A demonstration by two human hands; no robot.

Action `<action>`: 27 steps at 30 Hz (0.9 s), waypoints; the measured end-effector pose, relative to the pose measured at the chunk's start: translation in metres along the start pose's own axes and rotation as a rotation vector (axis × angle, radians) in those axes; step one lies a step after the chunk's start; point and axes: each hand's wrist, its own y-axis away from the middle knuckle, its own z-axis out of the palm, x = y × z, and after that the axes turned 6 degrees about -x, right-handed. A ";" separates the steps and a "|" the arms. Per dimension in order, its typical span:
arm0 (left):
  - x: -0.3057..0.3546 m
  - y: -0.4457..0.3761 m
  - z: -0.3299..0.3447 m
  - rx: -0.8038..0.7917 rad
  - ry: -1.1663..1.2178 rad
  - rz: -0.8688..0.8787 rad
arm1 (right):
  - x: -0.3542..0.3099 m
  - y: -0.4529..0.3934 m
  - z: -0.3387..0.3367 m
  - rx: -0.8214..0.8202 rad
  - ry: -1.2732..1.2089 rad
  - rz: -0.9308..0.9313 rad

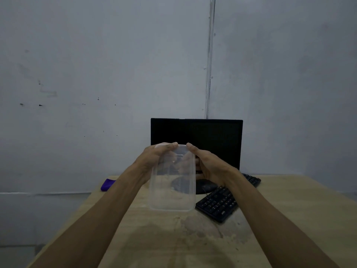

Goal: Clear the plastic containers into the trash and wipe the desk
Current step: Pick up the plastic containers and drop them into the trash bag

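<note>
Grip: both hands are holding one clear plastic container (172, 178) between them, raised above the desk (289, 209) and clear of its surface.
Left hand (154, 158): is curling round the container's upper left edge, with the thumb lying across its top rim.
Right hand (207, 163): is clasping the upper right edge, thumb pointing toward the left thumb, the two tips close but apart.
Container: is hanging upright and lengthwise from the hands, its lower end free; droplets are showing on the wall.
Desk: is showing a darker, stained patch on its light wooden top below the container.
Keyboard (226, 200): is lying at an angle, right of the container.
Monitor (197, 140): is standing dark behind the hands, against the grey wall (96, 74).
Purple object (107, 184): is lying at the desk's far left edge; what it is cannot be told.
</note>
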 end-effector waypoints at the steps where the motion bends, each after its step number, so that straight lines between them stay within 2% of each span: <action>1: 0.001 -0.001 -0.001 -0.007 -0.009 -0.008 | -0.002 0.001 -0.001 0.000 -0.007 0.005; 7: 0.010 -0.002 0.003 0.013 -0.044 -0.008 | -0.006 0.009 -0.007 -0.028 -0.070 0.017; 13: 0.012 -0.005 0.005 0.043 0.059 0.002 | -0.004 0.014 -0.013 -0.100 -0.162 0.001; 27: -0.002 -0.012 0.005 0.196 0.095 -0.003 | 0.002 0.021 -0.022 -0.226 -0.120 0.125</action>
